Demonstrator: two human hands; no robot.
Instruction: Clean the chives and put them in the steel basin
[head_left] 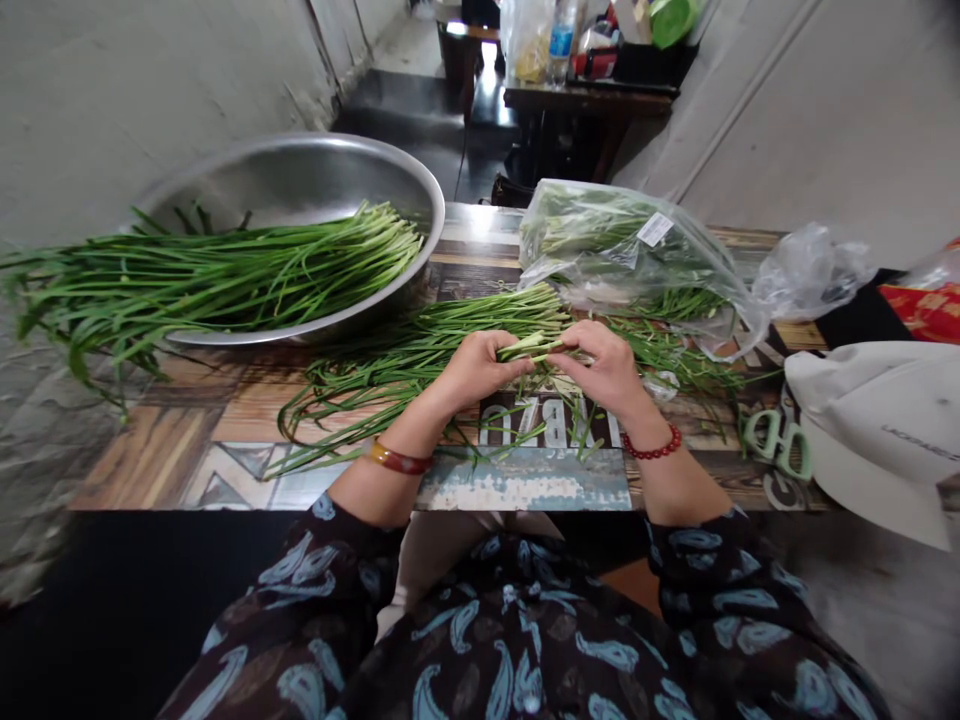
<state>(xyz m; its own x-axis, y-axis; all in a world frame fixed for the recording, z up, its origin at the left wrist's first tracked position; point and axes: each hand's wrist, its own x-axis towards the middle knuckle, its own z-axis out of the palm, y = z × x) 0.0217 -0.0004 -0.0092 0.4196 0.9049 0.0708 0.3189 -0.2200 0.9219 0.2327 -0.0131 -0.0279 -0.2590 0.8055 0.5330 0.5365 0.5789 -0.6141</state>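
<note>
Over the middle of the patterned table (525,480), my left hand (480,365) is closed around a small bunch of green stalks (529,347), their pale ends pointing right. My right hand (598,362) pinches those pale ends between thumb and fingers. Just behind both hands lies a larger pile of long green stalks (450,325) on the table. Loose trimmings (577,425) are scattered beneath and to the right of my hands. At the left, a wide metal bowl (292,165) holds a big bundle of long green leaves (247,270) hanging over its rim.
A clear bag of greens (622,235) lies behind my right hand, beside a crumpled plastic bag (811,270). Green-handled scissors (776,442) and a white cap (885,430) are at the right. Farther back stands a small table with a bottle (561,45).
</note>
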